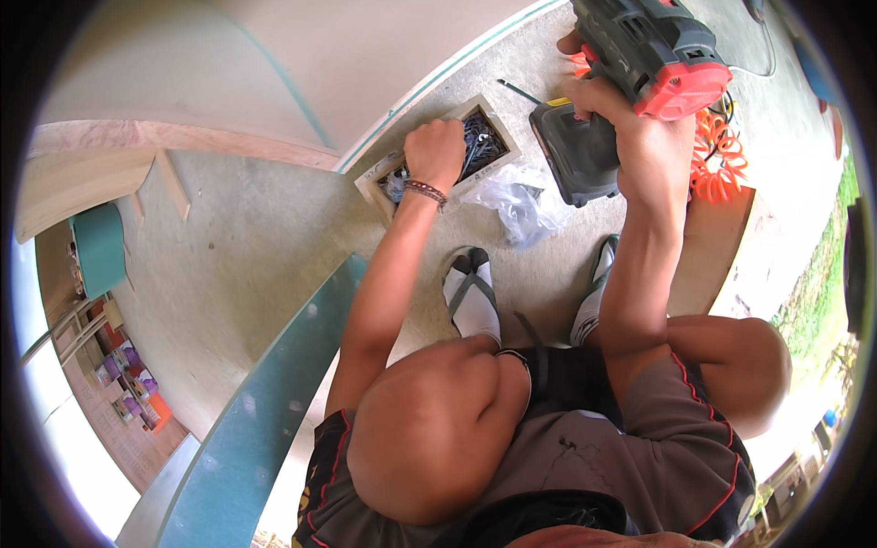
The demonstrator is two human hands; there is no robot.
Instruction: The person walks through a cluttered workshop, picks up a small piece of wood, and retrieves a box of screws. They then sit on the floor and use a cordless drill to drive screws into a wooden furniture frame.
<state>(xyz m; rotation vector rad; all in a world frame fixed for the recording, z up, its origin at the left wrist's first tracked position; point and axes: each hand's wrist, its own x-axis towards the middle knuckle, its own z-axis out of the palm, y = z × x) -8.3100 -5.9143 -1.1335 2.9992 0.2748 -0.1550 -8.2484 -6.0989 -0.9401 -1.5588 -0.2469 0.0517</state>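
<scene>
My right hand [660,146] is wrapped round the grip of a black and red cordless drill [630,46], lifted above the floor at the upper right. Its big black battery [575,151] hangs toward my feet, and the front end runs out of the picture. My left hand [435,151], knuckles up and fingers curled down, is over a wooden box [498,123] on the floor. Dark screws [482,146] fill the box's far part. What those fingers hold, if anything, is hidden under the hand.
Beside the box lie a clear plastic bag [523,212] and a dark pencil-like stick [519,91]. An orange coiled hose [720,164] rests by a wooden board [722,237] at right. A large pale panel [210,73] stands at upper left; a teal-faced board [265,411] leans at my left.
</scene>
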